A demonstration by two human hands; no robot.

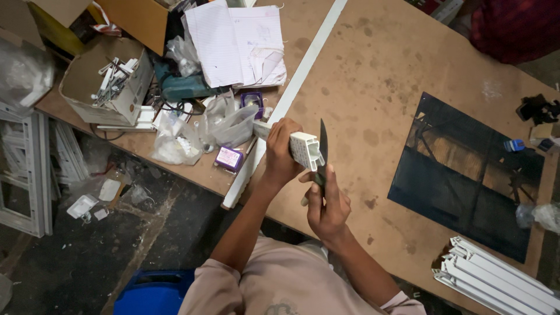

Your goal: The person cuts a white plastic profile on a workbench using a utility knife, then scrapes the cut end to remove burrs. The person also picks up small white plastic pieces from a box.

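Head view shows us the wide brown fibreboard tabletop (373, 76) filling most of the frame. On its right part lies a dark rectangular glass pane (466, 175), flat, and at the near right corner a stack of white plastic frame profiles (496, 280). A long white plastic strip (294, 87) runs diagonally across the tabletop. At the far left we see sheets of lined white paper (233, 41), an open cardboard box of white fittings (108, 84) and crumpled clear plastic bags (204, 128).

Above the near edge of the tabletop, our left hand (281, 153) is closed around a short white hollow plastic profile piece (304, 149), its cut end turned toward us. Our right hand (328, 205) is wrapped round the handle of a dark flat blade (322, 144), which stands upright just beside, seemingly touching, the profile's cut end.
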